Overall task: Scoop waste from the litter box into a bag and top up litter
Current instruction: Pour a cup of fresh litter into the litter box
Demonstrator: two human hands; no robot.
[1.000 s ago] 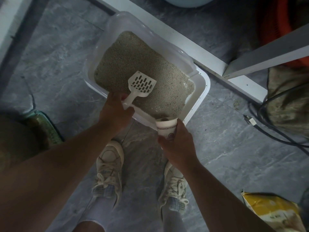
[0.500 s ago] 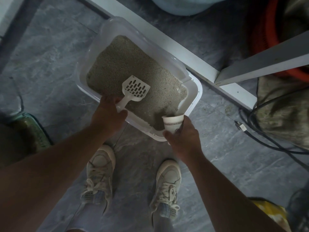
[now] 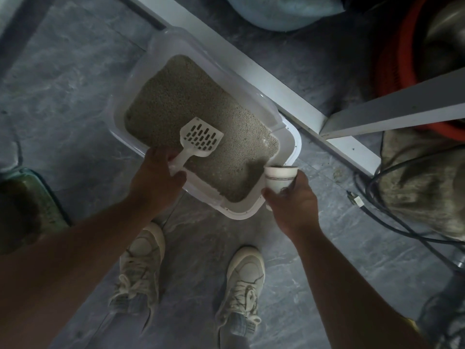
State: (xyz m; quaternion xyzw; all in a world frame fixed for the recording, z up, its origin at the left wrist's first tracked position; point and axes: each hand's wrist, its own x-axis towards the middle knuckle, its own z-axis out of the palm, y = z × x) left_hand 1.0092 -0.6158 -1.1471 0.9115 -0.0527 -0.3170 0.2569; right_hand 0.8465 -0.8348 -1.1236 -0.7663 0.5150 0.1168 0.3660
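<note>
Left hand (image 3: 157, 177) grips the white slotted plastic scoop (image 3: 200, 138), blade lengthwise over grey litter (image 3: 191, 102); right-hand fingers (image 3: 270, 193) clasp the paper cup (image 3: 280, 178) beside it.

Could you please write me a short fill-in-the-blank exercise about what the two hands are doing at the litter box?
1. The left hand grips the slotted ____ by its handle.
2. The right hand holds a paper ____ at the litter box's near corner.
3. The litter box stands on the ____.

Missing words: scoop; cup; floor.

dim, murky view — light falls from top, arms in shadow, wide-angle bending at edges.
</note>
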